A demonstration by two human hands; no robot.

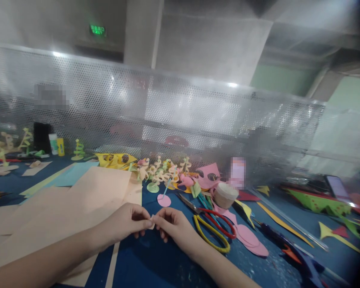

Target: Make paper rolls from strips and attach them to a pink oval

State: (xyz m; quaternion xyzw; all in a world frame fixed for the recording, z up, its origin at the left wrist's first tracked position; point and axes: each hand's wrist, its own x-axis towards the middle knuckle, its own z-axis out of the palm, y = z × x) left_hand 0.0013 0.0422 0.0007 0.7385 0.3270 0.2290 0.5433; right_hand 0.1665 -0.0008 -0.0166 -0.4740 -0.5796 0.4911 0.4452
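Observation:
My left hand (pixel 135 218) and my right hand (pixel 174 226) meet over the blue table, both pinching a small piece of peach paper (pixel 152 222) between thumb and fingers. Most of that paper is hidden by the fingertips. Just beyond them stands a pink paper disc (pixel 164 200) with a thin light-blue stick (pixel 167 189) rising from it at a tilt. To the right of my right hand lie scissors (pixel 214 230) with one red and one yellow handle loop, blades pointing away to the left. Large peach paper sheets (pixel 87 200) spread under and beside my left forearm.
Pink paper ovals (pixel 249 238), a tape roll (pixel 225 195) and a dark-blue glue gun (pixel 291 244) lie to the right. Curled paper pieces (pixel 160 172) crowd the back, before a perforated metal screen (pixel 180 116). A glue stick (pixel 60 147) stands at the back left.

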